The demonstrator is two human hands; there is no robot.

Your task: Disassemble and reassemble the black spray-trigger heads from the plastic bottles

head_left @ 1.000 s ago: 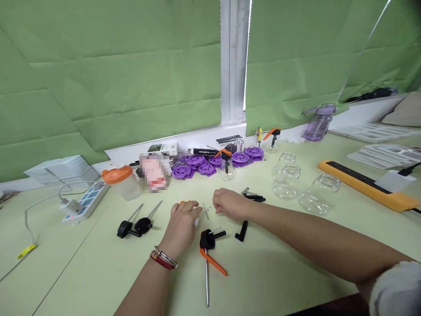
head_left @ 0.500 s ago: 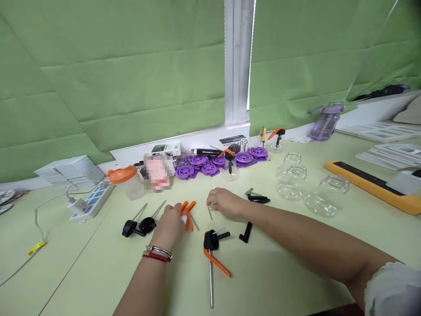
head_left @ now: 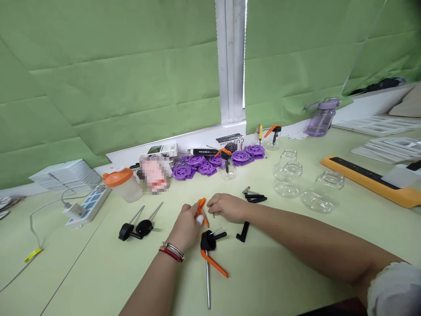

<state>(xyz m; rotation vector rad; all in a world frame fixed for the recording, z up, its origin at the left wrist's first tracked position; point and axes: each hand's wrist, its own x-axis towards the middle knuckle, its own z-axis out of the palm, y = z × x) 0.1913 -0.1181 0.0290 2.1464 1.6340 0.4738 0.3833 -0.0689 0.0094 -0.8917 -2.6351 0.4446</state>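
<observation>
My left hand [head_left: 189, 221] is closed on the orange levers [head_left: 201, 208], just left of a thin metal rod [head_left: 205, 216]. Close by on the right, my right hand [head_left: 226, 207] has its fingers bent down to the table; a short metal pin [head_left: 213, 215] shows under them, and whether they grip it is unclear. Nearer to me lies a black cap [head_left: 208, 241] with an orange lever [head_left: 215, 264] and a long metal rod [head_left: 208, 285]. A black L-shaped piece [head_left: 243, 232] rests below my right wrist.
Two black caps with rods [head_left: 126, 231] lie at the left. Behind are purple parts [head_left: 182, 172] and a glass jar with a lever [head_left: 227, 169]. Springs [head_left: 249, 192], black sticks [head_left: 255, 198], glass jars [head_left: 322, 193] and a yellow-orange tool [head_left: 368, 179] are to the right.
My left hand has moved right with the orange levers, closer to my right hand. My right hand's fingers have shifted slightly around the small metal parts. The view has shifted a little.
</observation>
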